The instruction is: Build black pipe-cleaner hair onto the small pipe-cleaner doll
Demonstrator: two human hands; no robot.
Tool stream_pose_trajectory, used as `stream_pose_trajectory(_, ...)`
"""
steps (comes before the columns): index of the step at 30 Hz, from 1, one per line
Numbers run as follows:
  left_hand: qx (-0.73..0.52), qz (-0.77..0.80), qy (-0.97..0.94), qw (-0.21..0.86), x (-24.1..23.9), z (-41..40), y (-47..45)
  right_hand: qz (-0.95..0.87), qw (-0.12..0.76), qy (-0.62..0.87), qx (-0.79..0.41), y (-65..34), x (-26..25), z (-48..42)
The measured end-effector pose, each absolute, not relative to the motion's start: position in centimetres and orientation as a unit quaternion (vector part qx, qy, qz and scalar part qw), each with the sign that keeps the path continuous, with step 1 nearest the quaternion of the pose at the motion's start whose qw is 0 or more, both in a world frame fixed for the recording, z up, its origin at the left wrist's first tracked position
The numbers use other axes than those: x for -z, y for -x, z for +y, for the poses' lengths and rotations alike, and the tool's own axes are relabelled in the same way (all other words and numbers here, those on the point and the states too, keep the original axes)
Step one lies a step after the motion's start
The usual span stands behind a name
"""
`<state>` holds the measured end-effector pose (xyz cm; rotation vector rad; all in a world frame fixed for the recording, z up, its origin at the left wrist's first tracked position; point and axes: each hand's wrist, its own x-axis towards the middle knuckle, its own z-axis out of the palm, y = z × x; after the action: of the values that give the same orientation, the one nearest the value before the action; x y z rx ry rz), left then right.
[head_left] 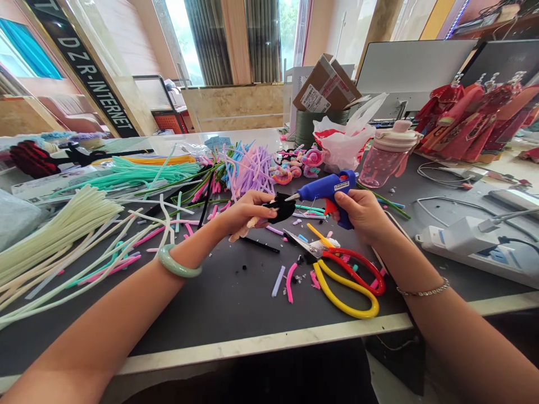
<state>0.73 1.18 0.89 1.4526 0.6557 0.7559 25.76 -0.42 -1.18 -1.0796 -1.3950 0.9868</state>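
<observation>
The left hand (252, 209) pinches a black piece (283, 207) with a beige part (244, 229) at its lower side. The right hand (357, 210) grips a blue glue gun (322, 186), its nozzle pointing left at the black piece; whether they touch is hard to tell. Below, scissors (320, 249) with one red and one yellow handle lie on the dark tabletop (236, 306) among pink and purple scraps. Cream stems (59, 224) spread at left, with teal stems (138, 177) behind them and purple stems (255, 171) beyond the left hand. A pink cup (381, 160) stands behind the right hand, beside a plastic bag (343, 143).
</observation>
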Motion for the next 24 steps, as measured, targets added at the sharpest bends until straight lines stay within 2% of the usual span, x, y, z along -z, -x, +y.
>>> stream_pose_trajectory(24, -0.326, 0.272, -0.634, 0.646, -0.60, 1.50, -0.53, -0.587, 0.522, 0.454, -0.421, -26.00, 1.19, -0.36)
